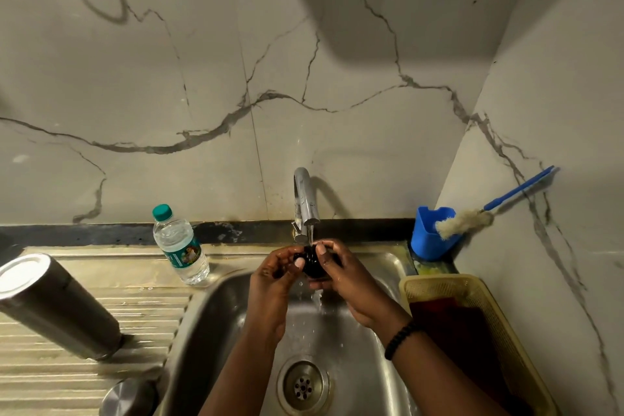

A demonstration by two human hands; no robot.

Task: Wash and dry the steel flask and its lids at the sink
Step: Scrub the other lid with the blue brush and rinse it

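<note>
Both hands are up under the tap [305, 199], fingers curled round a small black lid [314, 263]. The left hand [277, 275] pinches it from its side, thumb on the front, and the right hand [347, 284] wraps it from the other side, thumb laid across the top. Water runs from the spout onto the lid and falls on between the hands into the sink [209, 331], splashing above the drain [303, 385]. A black bead bracelet [400, 339] sits on the right wrist.

The flask [57, 307] stands apart from all this, on the ribbed drainboard [152, 317] to the left of the basin, leaning in the wide view, open at the top as far as I can tell. A round steel lid [130, 397] lies on the drainboard nearer me, just beside the basin's edge. A plastic water bottle [180, 246] with a green cap stands at the back of the drainboard, left of the tap.

To the right, a blue holder [432, 236] sits in the corner with a bottle brush [472, 218] leaning out of it against the marble wall [202, 78]. In front of it, beside the basin, a yellow basket [472, 284] holds a dark red cloth [466, 331].
</note>
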